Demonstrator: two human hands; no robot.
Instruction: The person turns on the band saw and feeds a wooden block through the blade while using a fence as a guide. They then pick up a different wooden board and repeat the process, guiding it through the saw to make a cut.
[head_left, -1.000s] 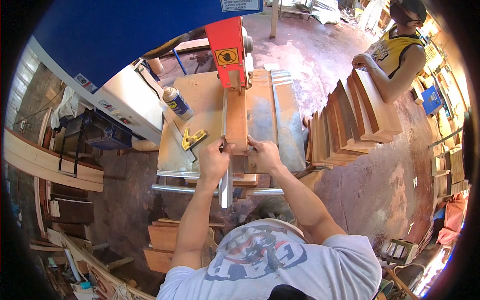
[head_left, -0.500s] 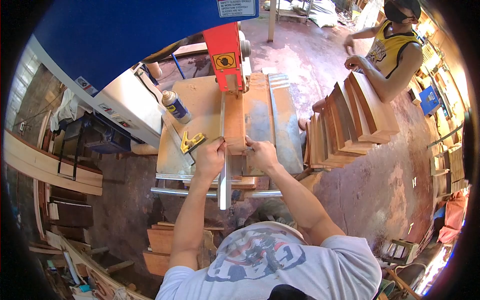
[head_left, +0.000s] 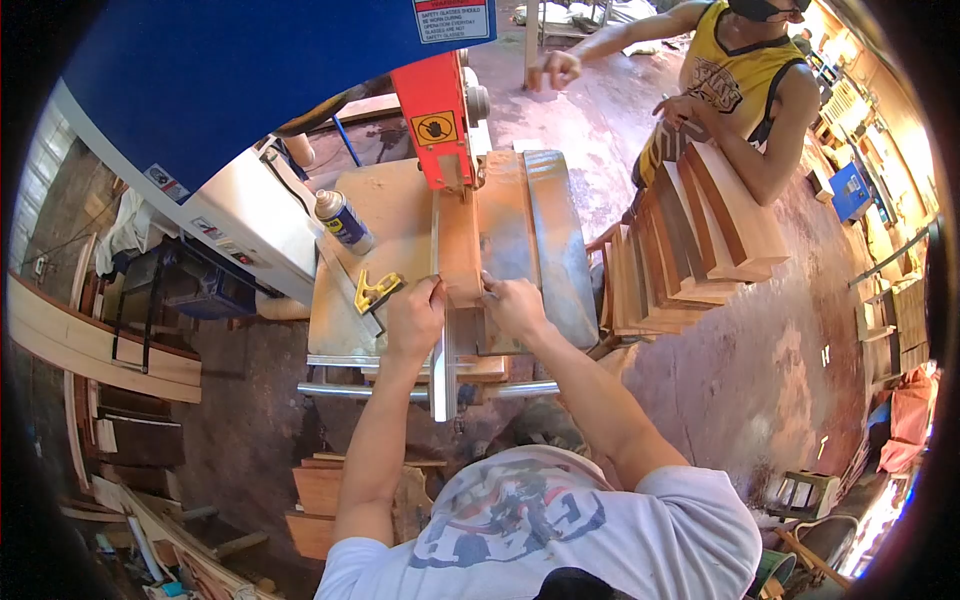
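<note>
A reddish wooden board [head_left: 461, 245] lies on the bandsaw table [head_left: 395, 200], its far end at the red blade guard [head_left: 432, 125]. Along the board's left side runs a metal fence [head_left: 442, 385], which sticks out past the table's front. My left hand [head_left: 414, 315] is closed at the board's near left corner, over the fence. At the near right corner, my right hand [head_left: 514, 304] has its fingers bent and pressed against the wood. Both hands stay well short of the guard. The blade itself cannot be made out.
A spray can [head_left: 343, 222] and a yellow-handled square [head_left: 377, 290] rest left of the fence. Stacked curved wood pieces [head_left: 690, 240] stand to the right, where a co-worker in a yellow jersey [head_left: 735, 75] leans. Boards [head_left: 315, 490] lie below the table.
Both hands and the board have moved slightly forward toward the blade guard. The co-worker has stretched one arm out to the left. The view has shifted a little.
</note>
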